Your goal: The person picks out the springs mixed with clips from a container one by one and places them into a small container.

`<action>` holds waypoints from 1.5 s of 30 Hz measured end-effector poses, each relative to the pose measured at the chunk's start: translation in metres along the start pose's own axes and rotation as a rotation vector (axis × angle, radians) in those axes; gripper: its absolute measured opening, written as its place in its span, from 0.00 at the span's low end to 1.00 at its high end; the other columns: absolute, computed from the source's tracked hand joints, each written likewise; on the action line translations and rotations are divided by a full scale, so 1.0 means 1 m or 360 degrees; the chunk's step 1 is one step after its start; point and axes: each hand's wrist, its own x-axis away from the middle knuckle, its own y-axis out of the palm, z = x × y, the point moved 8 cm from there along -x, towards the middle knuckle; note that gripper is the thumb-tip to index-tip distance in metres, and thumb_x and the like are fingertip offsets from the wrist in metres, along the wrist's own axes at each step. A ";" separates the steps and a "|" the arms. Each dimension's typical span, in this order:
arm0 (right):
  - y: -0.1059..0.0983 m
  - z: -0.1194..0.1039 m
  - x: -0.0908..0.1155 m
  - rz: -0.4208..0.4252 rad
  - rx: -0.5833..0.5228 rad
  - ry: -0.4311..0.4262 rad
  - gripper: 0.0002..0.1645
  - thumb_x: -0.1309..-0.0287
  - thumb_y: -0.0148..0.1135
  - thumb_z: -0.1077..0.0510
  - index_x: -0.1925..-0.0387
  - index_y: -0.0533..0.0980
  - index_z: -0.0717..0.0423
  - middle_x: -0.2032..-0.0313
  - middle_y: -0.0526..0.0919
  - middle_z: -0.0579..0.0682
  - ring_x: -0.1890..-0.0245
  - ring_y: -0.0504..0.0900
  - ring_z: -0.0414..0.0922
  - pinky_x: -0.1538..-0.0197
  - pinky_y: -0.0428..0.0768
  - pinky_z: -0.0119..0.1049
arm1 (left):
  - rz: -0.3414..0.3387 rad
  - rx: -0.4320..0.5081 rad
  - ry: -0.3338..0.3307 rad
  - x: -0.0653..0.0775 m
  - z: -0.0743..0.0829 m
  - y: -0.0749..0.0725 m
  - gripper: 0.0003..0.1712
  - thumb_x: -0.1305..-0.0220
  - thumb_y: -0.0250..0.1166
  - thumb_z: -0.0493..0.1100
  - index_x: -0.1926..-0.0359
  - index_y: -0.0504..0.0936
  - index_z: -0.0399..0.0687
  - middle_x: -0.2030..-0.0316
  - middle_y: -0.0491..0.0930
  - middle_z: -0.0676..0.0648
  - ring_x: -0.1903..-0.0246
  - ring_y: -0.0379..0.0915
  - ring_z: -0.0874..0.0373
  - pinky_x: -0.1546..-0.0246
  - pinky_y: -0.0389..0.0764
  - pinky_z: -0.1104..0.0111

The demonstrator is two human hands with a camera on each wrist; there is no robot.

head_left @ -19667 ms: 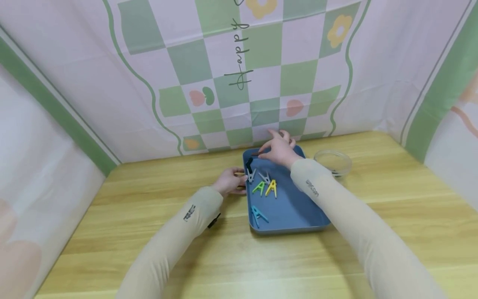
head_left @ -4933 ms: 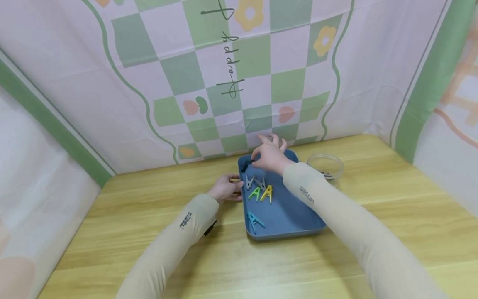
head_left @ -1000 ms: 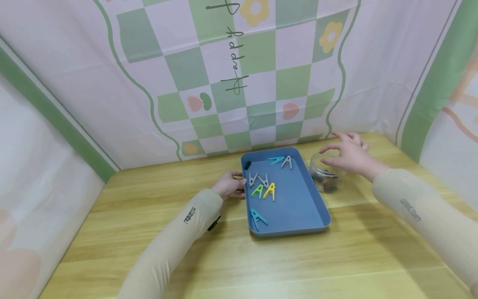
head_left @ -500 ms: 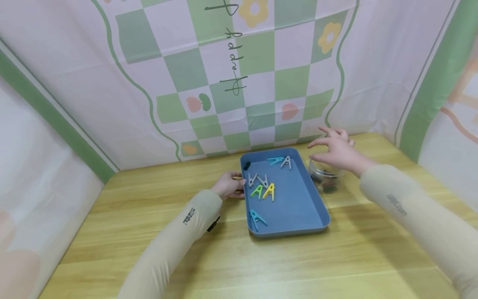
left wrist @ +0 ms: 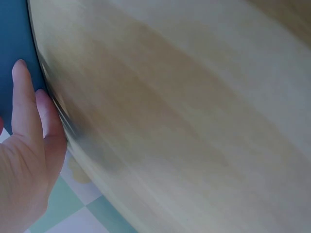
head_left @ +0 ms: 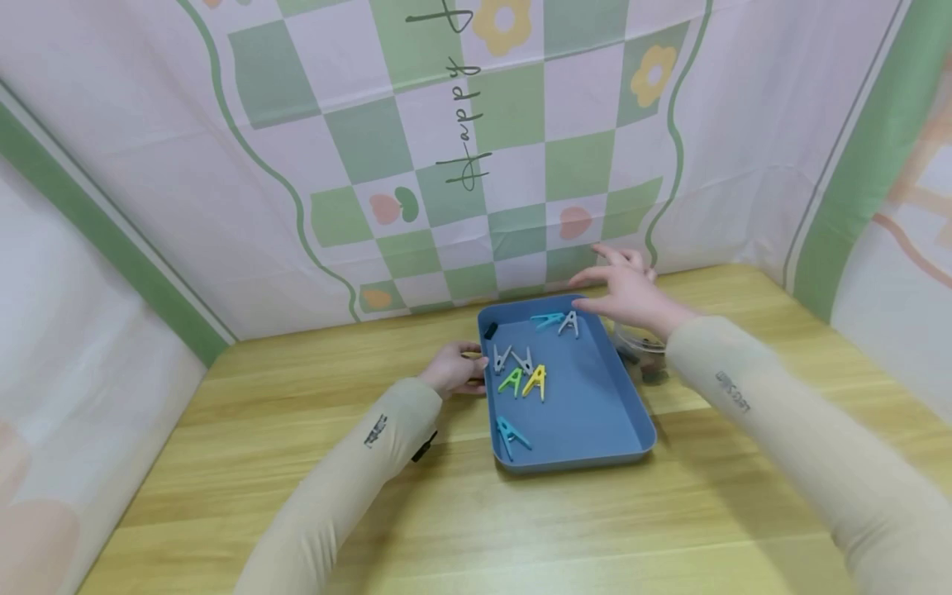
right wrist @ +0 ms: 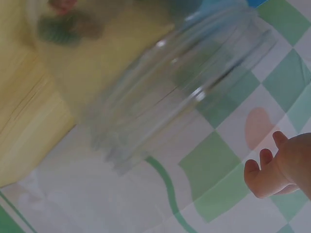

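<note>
My left hand (head_left: 450, 370) lies against the left wall of the blue tray (head_left: 595, 453), its straight fingers on the outer side in the left wrist view. Over the tray's back right corner hovers my right hand (head_left: 628, 291), fingers spread and holding nothing. Beneath it lie a blue clothespin (head_left: 548, 319) and a light grey clothespin (head_left: 569, 323). Farther left are two grey clothespins (head_left: 502, 359), a green clothespin (head_left: 511, 381) and a yellow clothespin (head_left: 535, 382). Another blue clothespin (head_left: 511, 435) rests at the front left. A small black piece (head_left: 491, 330) sits in the back left corner.
A clear jar (right wrist: 194, 92) with small dark and reddish things in it stands right of the tray, partly hidden by my right forearm in the head view. Behind the wooden table (head_left: 357, 496) hangs a checked cloth (head_left: 513, 165).
My right hand has moved left from over the jar to over the tray. A reddish-brown ridged piece, seen earliest at the tray's back, is gone from there. The left hand has stayed put.
</note>
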 end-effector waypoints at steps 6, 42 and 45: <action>0.012 -0.008 -0.012 -0.0019 -0.0037 0.0001 0.19 0.43 0.63 0.53 0.50 0.79 0.54 0.27 0.43 0.62 0.32 0.34 0.70 0.39 0.37 0.73 | 0.0002 -0.0004 0.0003 0.000 -0.001 0.000 0.25 0.29 0.52 0.37 0.33 0.62 0.38 0.51 0.76 0.36 0.58 0.78 0.52 0.59 0.84 0.62; 0.093 -0.031 -0.053 -0.0421 0.0354 -0.0228 0.25 0.43 0.65 0.52 0.43 0.76 0.49 0.27 0.40 0.61 0.29 0.34 0.63 0.32 0.35 0.67 | 0.0004 0.0053 -0.0010 -0.002 0.001 -0.001 0.23 0.29 0.52 0.36 0.35 0.64 0.38 0.54 0.76 0.37 0.59 0.78 0.52 0.60 0.84 0.62; 0.102 -0.032 -0.058 -0.0456 0.0427 -0.0251 0.25 0.43 0.65 0.52 0.42 0.75 0.48 0.27 0.41 0.62 0.29 0.36 0.63 0.32 0.37 0.66 | -0.0007 0.0057 -0.0005 -0.002 0.001 -0.001 0.24 0.29 0.52 0.36 0.35 0.63 0.37 0.54 0.76 0.37 0.58 0.78 0.52 0.59 0.84 0.62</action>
